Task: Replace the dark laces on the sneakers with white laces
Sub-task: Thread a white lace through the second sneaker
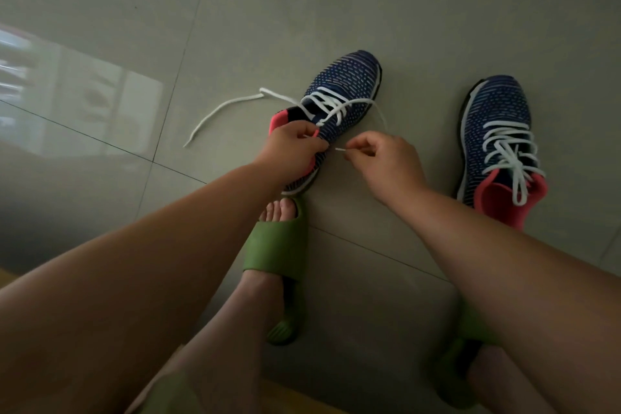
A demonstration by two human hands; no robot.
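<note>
Grey floor tiles [336, 3] with a dull sheen fill the frame, and everything sits on them. At centre, the right hand [379, 158] pinches the stiff tip of a white lace [341, 149] between thumb and forefinger, the other fingers curled. Just to its left, the left hand [295, 148] grips the pink collar of the near sneaker [339, 91], fingers curled round the edge by the top eyelets.

That lace runs up in a loop to the shoe's crossed rows; its other end trails loose toward the left of the frame. At the right, well apart, the second sneaker [497, 131] stands fully laced in white, untied.

The lace looks light, limp and soft, so only its hard tip should steer well; holding close behind it seems best. The knit upper likely flexes, so bracing beside the eyelet should help.

Green slippers [279, 245] on the person's feet sit at lower centre.
</note>
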